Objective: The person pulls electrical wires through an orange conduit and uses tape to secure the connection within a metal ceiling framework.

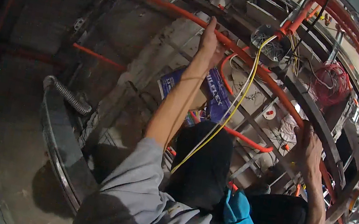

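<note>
A long orange conduit pipe (178, 10) runs slantwise across the upper middle, from the far left down to the right. My left hand (210, 45) is closed on it, with the thumb over the pipe and the fingers mostly hidden behind. Farther along, my right hand (310, 147) wraps round the same pipe near its right end. Above the pipe, between my hands, sits a round metal junction box (267, 42). From there a yellow wire (228, 120) and a white wire hang across the pipe down to my dark-clothed knee (201, 164).
Blue printed cardboard (220, 97) lies beyond my left forearm. A dark metal bar (315, 117) curves beside the pipe. Red wire is coiled (331, 85) at the upper right, among metal framing. At left stand a flexible metal hose (69, 96) and a curved metal-edged piece (59, 139).
</note>
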Available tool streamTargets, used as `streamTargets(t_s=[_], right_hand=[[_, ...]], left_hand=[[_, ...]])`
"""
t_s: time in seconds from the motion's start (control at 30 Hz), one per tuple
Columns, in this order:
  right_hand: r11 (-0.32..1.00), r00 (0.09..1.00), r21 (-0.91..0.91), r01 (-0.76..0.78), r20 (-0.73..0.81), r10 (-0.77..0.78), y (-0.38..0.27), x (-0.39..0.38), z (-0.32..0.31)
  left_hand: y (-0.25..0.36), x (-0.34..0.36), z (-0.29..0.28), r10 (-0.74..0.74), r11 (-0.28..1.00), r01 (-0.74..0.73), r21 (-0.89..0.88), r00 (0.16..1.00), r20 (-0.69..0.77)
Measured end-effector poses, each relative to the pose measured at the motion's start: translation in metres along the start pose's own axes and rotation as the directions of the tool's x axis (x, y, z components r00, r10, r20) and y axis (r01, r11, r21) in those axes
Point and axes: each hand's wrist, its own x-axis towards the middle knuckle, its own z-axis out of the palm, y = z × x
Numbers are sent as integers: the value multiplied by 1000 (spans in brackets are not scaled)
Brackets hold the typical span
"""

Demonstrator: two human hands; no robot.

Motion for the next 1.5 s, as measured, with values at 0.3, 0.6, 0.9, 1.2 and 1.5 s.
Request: streamTargets(t_s=[0.3, 0.6, 0.9, 1.2, 1.5], right_hand=[[932, 973, -315, 179, -82, -214, 25, -24, 11], [938, 959, -234, 255, -63, -277, -17, -25, -7], [948, 960, -173, 266, -44, -277, -39, -24, -29], [927, 943, -233, 292, -92, -320, -42, -21, -19], [928, 953, -262, 265, -77, -294, -40, -30, -25]], left_hand=[[5, 24, 11, -87, 933, 42, 359, 990, 110], [9, 26, -3, 15, 888, -13, 459, 1000, 0], [17, -2, 26, 326, 747, -293, 597, 944, 56], [23, 10, 1, 372, 622, -323, 714, 923, 94], [20, -2, 18, 127, 731, -125, 671, 991, 46]])
